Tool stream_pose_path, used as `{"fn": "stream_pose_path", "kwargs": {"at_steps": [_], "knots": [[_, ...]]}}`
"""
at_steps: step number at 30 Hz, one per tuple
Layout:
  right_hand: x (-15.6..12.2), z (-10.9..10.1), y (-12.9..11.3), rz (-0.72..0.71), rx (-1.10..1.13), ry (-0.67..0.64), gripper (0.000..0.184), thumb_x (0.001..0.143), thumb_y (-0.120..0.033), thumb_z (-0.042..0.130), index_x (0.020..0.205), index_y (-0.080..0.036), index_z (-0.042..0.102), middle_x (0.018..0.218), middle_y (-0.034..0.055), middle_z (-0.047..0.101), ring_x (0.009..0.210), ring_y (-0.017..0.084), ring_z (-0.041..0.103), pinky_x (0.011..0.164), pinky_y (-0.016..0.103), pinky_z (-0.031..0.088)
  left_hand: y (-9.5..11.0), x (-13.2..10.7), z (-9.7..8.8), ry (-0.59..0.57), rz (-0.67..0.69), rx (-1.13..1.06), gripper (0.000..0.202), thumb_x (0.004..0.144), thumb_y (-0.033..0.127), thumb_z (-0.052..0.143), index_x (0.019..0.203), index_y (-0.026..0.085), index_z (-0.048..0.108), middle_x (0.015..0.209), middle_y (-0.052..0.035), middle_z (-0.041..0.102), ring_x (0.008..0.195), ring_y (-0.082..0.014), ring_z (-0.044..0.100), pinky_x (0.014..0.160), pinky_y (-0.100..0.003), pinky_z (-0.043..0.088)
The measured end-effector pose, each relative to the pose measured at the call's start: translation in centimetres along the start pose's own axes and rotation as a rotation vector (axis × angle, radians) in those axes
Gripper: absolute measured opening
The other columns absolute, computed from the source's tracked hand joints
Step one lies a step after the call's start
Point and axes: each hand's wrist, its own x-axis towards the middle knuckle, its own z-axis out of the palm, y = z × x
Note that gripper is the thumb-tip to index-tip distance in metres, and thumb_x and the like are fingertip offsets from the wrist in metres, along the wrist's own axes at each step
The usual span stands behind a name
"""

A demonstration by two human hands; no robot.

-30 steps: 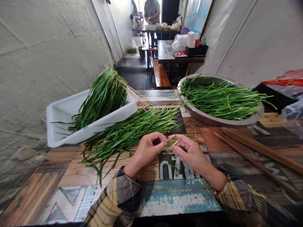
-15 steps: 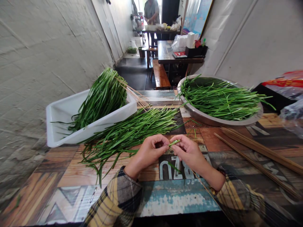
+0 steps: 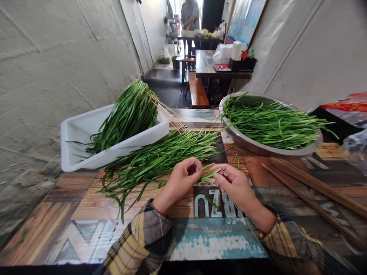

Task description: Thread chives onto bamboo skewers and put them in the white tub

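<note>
My left hand point(image 3: 180, 179) and my right hand point(image 3: 233, 183) meet over the middle of the table, both with fingers curled. Between them they pinch a few green chive stalks point(image 3: 210, 174), whose pale ends stick out toward the right hand. A thin bamboo skewer point(image 3: 246, 225) runs back under my right wrist. A loose pile of chives point(image 3: 160, 156) lies on the table just beyond my left hand.
A white plastic tub point(image 3: 83, 131) at the left holds skewered chive bundles point(image 3: 126, 114). A steel basin point(image 3: 252, 143) of loose chives stands at the right, with bamboo skewers point(image 3: 315, 187) lying beside it. Another person point(image 3: 190, 13) stands at a far table.
The hands stay together on the chive stalks; the stalk ends now poke out a little further between them. The view has shifted slightly.
</note>
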Motion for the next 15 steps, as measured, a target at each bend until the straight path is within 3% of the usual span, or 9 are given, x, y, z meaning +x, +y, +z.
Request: {"fn": "stream_pose_path", "kwargs": {"at_steps": [5, 10, 15], "knots": [[0.2, -0.1, 0.1, -0.006, 0.001, -0.008, 0.023, 0.083, -0.035, 0.059, 0.095, -0.016, 0.064, 0.060, -0.0041, 0.054, 0.047, 0.007, 0.044, 0.043, 0.019, 0.034, 0.4, -0.1, 0.0, -0.041, 0.011, -0.022, 0.013, 0.080, 0.026, 0.062, 0.075, 0.014, 0.061, 0.068, 0.0011, 0.055, 0.064, -0.0105, 0.048, 0.060, -0.021, 0.037], [0.1, -0.1, 0.1, -0.001, 0.000, -0.022, 0.022, 0.085, -0.034, 0.058, 0.096, -0.016, 0.063, 0.062, -0.0043, 0.053, 0.047, 0.007, 0.043, 0.043, 0.019, 0.033, 1.4, -0.2, -0.1, -0.051, 0.019, 0.052, 0.020, 0.086, 0.027, 0.056, 0.088, 0.014, 0.071, 0.084, -0.0050, 0.067, 0.080, -0.0161, 0.058, 0.074, -0.025, 0.043], [0.0, -0.1, -0.2, 0.001, 0.012, -0.039, 0.023, 0.084, -0.031, 0.058, 0.100, -0.016, 0.062, 0.062, -0.0045, 0.052, 0.048, 0.007, 0.042, 0.044, 0.019, 0.033, 1.3, -0.2, 0.1, -0.040, 0.011, 0.085, 0.025, 0.088, 0.027, 0.053, 0.081, 0.011, 0.072, 0.078, -0.0057, 0.067, 0.076, -0.0159, 0.058, 0.071, -0.025, 0.043]]}}
